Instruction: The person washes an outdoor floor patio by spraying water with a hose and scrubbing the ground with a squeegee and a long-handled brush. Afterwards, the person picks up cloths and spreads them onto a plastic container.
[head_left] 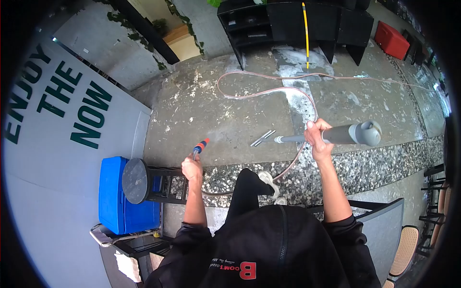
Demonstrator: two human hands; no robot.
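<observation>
Gripping an orange-and-blue nozzle point(200, 146) in the curled fingers of the left hand point(192, 169), above bare concrete floor point(192, 120), and a grey pole point(340, 135) in the closed fingers of the right hand point(318, 140), slanting down to a slim metal head point(262, 138) close to that floor. Also showing a thin pinkish hose point(288, 88) looped across it and a pebble strip point(365, 168), and, at left, a blue cooler point(111, 192) beside a round black stool point(135, 180).
</observation>
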